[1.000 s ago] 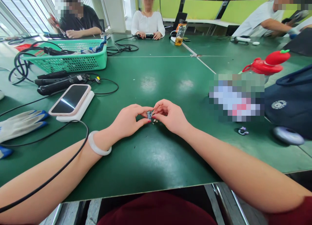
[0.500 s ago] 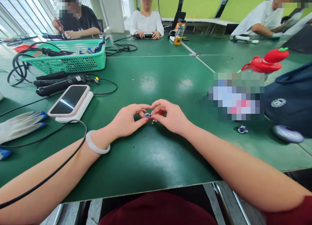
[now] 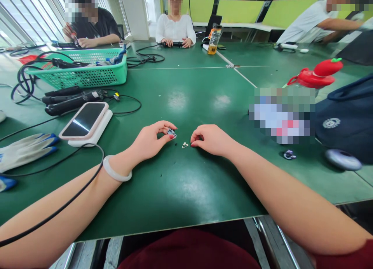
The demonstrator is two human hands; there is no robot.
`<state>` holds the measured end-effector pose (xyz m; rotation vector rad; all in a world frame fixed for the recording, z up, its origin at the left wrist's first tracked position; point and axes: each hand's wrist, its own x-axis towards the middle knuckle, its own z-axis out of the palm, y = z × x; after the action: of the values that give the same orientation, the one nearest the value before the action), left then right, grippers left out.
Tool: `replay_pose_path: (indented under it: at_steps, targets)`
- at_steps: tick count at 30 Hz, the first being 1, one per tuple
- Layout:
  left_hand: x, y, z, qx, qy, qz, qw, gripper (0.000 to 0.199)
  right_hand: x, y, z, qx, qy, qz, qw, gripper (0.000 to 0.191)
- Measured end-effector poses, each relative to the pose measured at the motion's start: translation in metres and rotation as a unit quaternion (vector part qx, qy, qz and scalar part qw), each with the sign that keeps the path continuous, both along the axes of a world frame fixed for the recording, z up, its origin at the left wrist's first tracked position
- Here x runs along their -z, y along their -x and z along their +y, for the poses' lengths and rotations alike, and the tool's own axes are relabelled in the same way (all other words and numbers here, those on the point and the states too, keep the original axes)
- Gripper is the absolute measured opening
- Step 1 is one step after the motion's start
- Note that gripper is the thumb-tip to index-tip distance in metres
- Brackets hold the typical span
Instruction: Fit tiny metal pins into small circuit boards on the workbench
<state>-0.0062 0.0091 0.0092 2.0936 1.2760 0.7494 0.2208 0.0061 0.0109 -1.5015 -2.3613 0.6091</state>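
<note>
My left hand (image 3: pixel 153 140) pinches a small grey-blue piece (image 3: pixel 171 133) between thumb and fingers, just above the green table (image 3: pixel 186 199). To its right, apart from it, my right hand (image 3: pixel 210 140) has thumb and fingertips pressed together near the tabletop; whatever they hold, if anything, is too small to make out. Between the hands a small silvery piece (image 3: pixel 185 145) lies on the table, close to the right fingertips. A tiny dark bit (image 3: pixel 175 144) lies left of it.
At left are a phone (image 3: pixel 84 120) on a white box, black handled devices (image 3: pixel 74 100), gloves (image 3: pixel 27 150) and a green basket (image 3: pixel 87 76). At right are a red-topped bottle (image 3: pixel 316 76), a dark bag (image 3: pixel 346 121) and a mouse (image 3: pixel 343 159). Several people sit beyond.
My hands have come apart. The right hand moved right, off the grey-blue piece, which stays in my left hand. The silvery piece and tiny dark bit now show between them.
</note>
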Motion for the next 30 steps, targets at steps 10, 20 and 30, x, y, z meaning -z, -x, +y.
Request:
replay_pose_path:
  at_steps: [10, 20, 30]
  targets:
    - [-0.002, 0.0, 0.001, 0.016, -0.011, 0.039, 0.999, 0.035, 0.007, 0.007, -0.001, -0.02, -0.044, -0.013, 0.999, 0.015]
    - [-0.002, -0.003, -0.002, 0.04, -0.009, 0.045, 0.998, 0.033, 0.006, 0.029, -0.016, -0.018, -0.083, 0.17, 0.982, 0.01]
    - [-0.004, -0.005, -0.003, 0.072, 0.013, 0.004, 0.997, 0.027, 0.01, 0.033, -0.019, -0.022, -0.117, 0.202, 0.972, 0.011]
